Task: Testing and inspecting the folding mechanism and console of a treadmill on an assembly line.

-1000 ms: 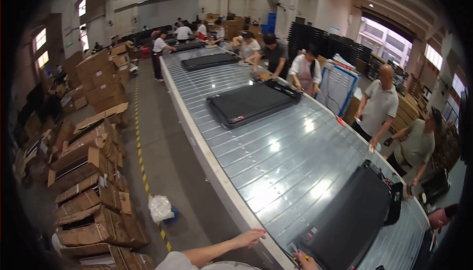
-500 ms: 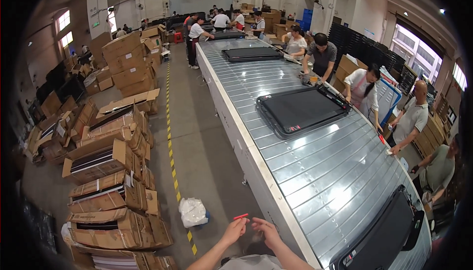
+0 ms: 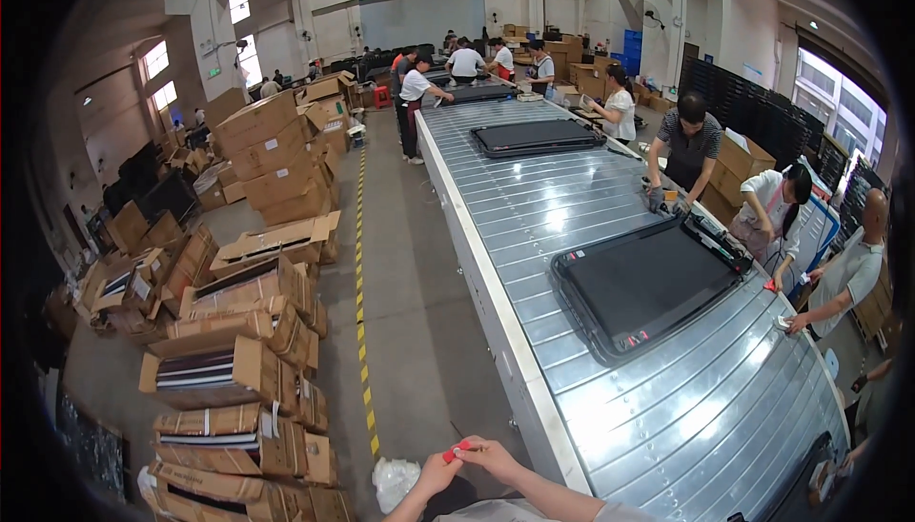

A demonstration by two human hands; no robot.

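Observation:
My left hand and my right hand meet at the bottom middle of the view, over the floor just left of the conveyor's edge. Both pinch a small red piece between their fingertips. What the piece is cannot be made out. The long silver slatted conveyor runs away from me on the right. A large flat black panel lies on it a little ahead of my hands.
Another black panel lies farther up the belt, and a dark corner shows at the lower right. Several people work along the conveyor's right side. Stacked cardboard boxes line the left. A white plastic bag and a yellow dashed line are on the floor.
My hands came off the conveyor's edge and drew together over the floor, both now pinching the red piece. My view has swung left, toward the aisle.

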